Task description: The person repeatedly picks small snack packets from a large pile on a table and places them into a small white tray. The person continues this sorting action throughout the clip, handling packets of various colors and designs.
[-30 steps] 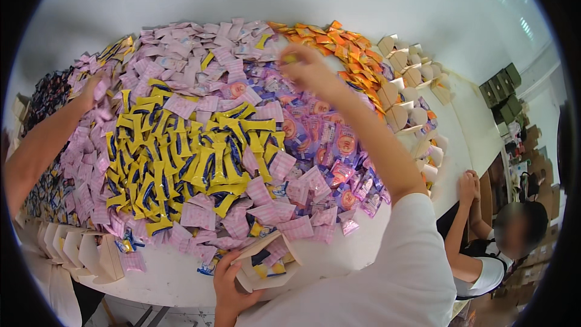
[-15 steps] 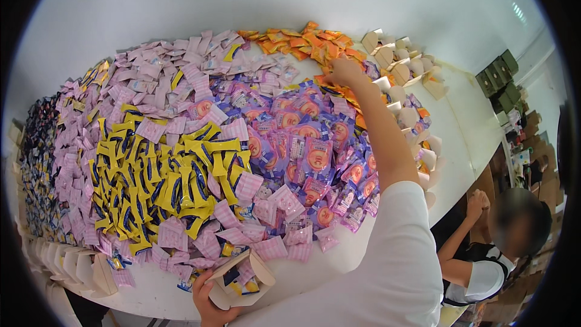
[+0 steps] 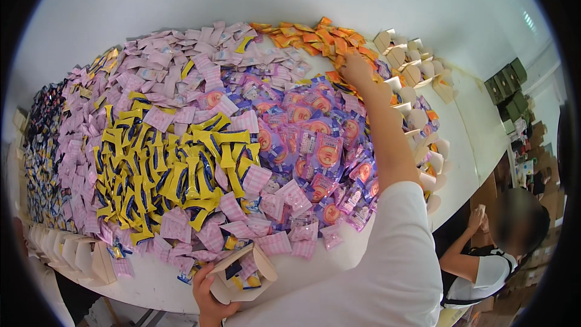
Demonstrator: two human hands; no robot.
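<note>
My left hand (image 3: 209,300) grips a small beige cardboard box (image 3: 266,287) by its left side at the table's near edge. Its flaps stand up, and inside lie a pink-checked packet (image 3: 248,265) and several yellow-and-blue packets (image 3: 252,281). Stretched far across the table, my right hand (image 3: 357,74) is down at the pile of orange packets (image 3: 324,39). Its fingers are curled and partly hidden, so what they pinch cannot be made out. Purple packets with a round pink print (image 3: 327,154) lie heaped below my right forearm.
Yellow-and-blue wrapped sticks (image 3: 187,175) and pink packets (image 3: 175,54) cover the table's left and middle. Dark small packets (image 3: 42,145) are heaped at the far left. Open boxes line the right edge (image 3: 417,118) and lower left (image 3: 85,260). Another person (image 3: 484,260) sits at right.
The view has shifted slightly, moving the piles a little in the picture. My right hand has sunk slightly toward the near side of the orange packets. My left hand still holds the box.
</note>
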